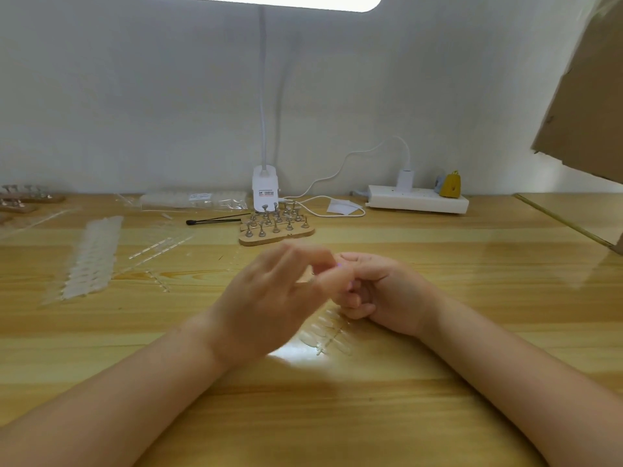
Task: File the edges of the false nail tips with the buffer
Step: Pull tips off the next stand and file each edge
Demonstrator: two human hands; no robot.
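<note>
Both hands meet above middle of wooden table (404,382). Left hand (269,298) blurred, fingers loosely spread, tips touching right hand; whether it pinches anything cannot be told. Right hand (384,294): fingers curled inward; what they grip cannot be told. Buffer not made out. Strip of clear false nail tips (325,332) lies on table just under hands. More nail tip strips (89,257) far left. Stand of metal nail holders (276,224) behind hands, before lamp base (265,190). Power strip (418,200) at back right.

A pale wall (135,96) rises beyond the fingers; a wooden table (337,416) spreads beneath them, lit by 1 lamp (266,187) beyond.
</note>
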